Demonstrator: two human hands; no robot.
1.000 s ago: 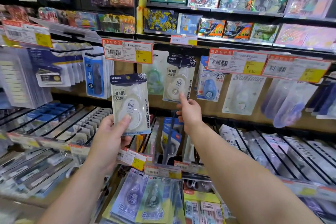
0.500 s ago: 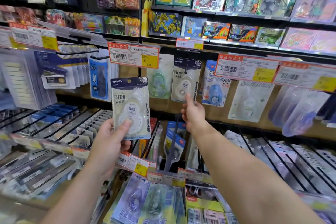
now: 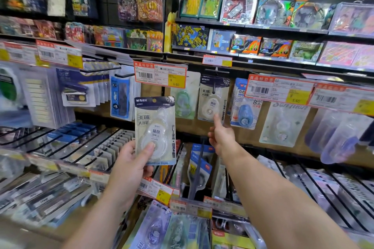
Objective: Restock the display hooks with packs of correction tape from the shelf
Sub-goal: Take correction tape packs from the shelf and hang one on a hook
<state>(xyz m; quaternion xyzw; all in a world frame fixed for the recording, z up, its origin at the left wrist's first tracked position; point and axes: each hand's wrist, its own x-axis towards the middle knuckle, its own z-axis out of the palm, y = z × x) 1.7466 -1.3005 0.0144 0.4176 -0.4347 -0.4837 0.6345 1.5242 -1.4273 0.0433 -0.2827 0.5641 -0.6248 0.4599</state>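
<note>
My left hand (image 3: 129,166) grips a pale cream correction tape pack with a navy header card (image 3: 155,130), thumb pressed across the round dispenser on its front, fingers curled behind its lower edge. The pack stands upright, raised in front of the brown pegboard display wall (image 3: 202,133), below the orange and yellow price tag marked 6.80 (image 3: 160,76).

My right hand (image 3: 221,136) has its index finger straight, the tip touching the lower edge of a matching cream pack hanging on a black display hook (image 3: 213,98). The other fingers are curled in and hold nothing.

That hung pack sits between a green-tinted clear pack (image 3: 185,101) and a blue dispenser pack (image 3: 244,107). Below my arms lie angled wire racks of carded stationery (image 3: 113,147). Toy boxes (image 3: 238,9) fill the upper shelves.
</note>
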